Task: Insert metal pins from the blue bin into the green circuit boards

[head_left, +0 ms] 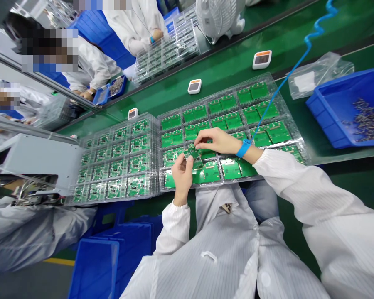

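Observation:
My left hand (182,172) pinches the near left edge of a green circuit board (191,154), holding it over a clear plastic tray. At the board's far edge, my right hand (216,141) has its thumb and forefinger pressed together; whatever is between them is too small to make out. A blue wrist strap (244,148) with a coiled cord circles my right wrist. Beneath both hands lies the clear compartment tray (294,128), filled with rows of green boards. To its left stands a stack of similar trays (154,166) with populated boards.
A blue bin (326,118) of small metal parts sits at the right, beside a plastic bag (322,74). Several small white devices (194,86) line the green bench. A grey machine (46,160) stands at left. Co-workers and a white fan (218,18) are across the bench.

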`<state>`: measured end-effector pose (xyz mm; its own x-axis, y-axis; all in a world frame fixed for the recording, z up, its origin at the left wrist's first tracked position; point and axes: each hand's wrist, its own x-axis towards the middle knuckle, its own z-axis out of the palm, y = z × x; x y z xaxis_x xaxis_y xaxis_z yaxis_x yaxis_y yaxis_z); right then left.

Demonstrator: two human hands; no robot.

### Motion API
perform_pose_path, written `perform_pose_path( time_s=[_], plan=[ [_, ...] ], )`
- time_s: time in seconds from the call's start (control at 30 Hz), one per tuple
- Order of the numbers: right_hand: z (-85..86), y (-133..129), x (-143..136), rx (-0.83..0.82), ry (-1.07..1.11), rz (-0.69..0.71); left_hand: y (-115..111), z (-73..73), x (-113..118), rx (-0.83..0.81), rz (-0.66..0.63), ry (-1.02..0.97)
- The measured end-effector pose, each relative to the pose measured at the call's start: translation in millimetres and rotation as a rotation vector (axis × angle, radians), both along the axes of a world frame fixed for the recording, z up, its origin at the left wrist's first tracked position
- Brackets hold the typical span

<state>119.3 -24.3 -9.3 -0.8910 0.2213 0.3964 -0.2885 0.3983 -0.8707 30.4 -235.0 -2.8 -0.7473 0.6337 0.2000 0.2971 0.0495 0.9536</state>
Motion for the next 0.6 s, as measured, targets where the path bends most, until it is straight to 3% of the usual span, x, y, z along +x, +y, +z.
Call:
perform_pose_path(
  time_s=[0.4,0.6],
  plan=[
    [-11.4,-0.5,-2.4,0.437,0.196,-0.034,-0.7,-1.6,-1.6,-0.029,-0.001,0.039],
    [3.1,-14.9,2.6,0.669,0.059,-0.081,-9.7,3.4,0.3,-0.088,0.061,0.174]
  ],
)
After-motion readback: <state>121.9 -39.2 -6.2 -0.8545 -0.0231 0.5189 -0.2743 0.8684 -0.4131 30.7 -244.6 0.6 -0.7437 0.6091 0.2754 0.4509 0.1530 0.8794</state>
